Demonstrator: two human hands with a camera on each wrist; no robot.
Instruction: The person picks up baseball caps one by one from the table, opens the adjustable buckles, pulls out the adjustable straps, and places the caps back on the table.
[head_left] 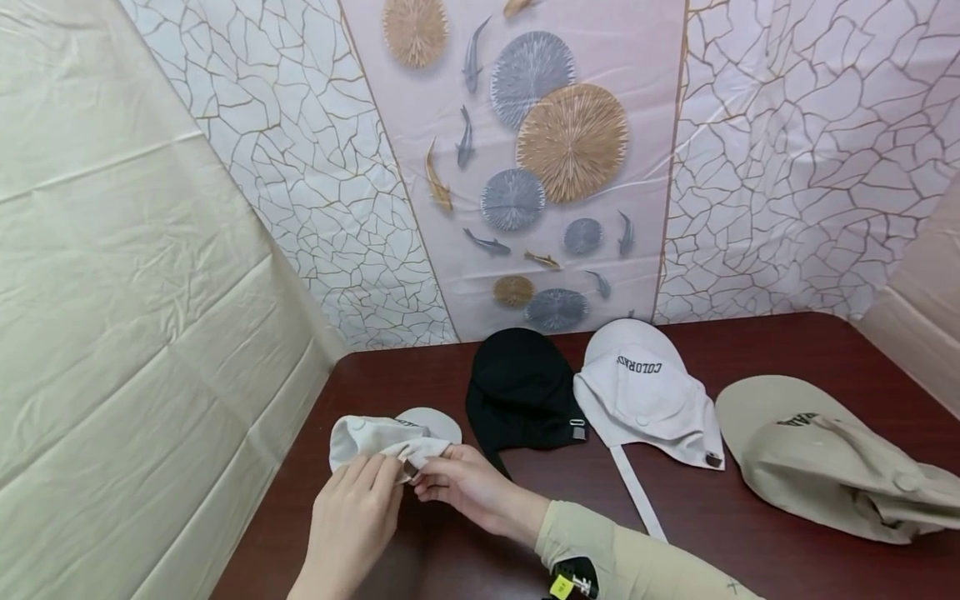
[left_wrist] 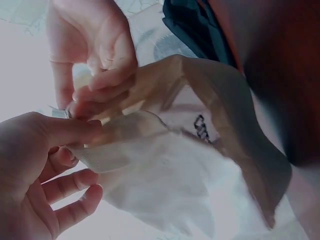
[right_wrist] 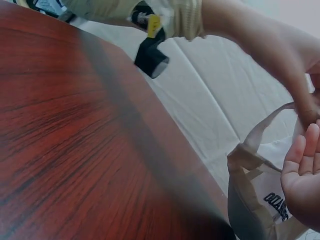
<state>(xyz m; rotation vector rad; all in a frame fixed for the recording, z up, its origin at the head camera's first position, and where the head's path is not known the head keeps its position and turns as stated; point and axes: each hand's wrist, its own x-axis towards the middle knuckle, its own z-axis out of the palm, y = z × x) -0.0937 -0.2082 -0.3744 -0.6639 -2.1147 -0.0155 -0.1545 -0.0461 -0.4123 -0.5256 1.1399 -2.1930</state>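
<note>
A cream cap (head_left: pixel 375 436) with dark lettering is held above the near left part of the table. Both hands meet at its back edge, around a small dark strap buckle (head_left: pixel 409 468). With bent fingers my left hand (head_left: pixel 356 512) grips the fabric and strap on the left of the buckle. From the right, my right hand (head_left: pixel 472 492) pinches the strap end between thumb and fingers. The left wrist view looks into the hollow crown, where printed letters (left_wrist: pixel 201 128) show. Fingers hide part of the strap.
Beyond my right hand lies a black cap (head_left: pixel 517 392). Beside it are a white cap (head_left: pixel 637 400) with its strap hanging loose and a beige cap (head_left: pixel 817 458) at the right. They lie on a dark red wooden table (head_left: pixel 780 550) bordered by cloth walls (head_left: pixel 172 333).
</note>
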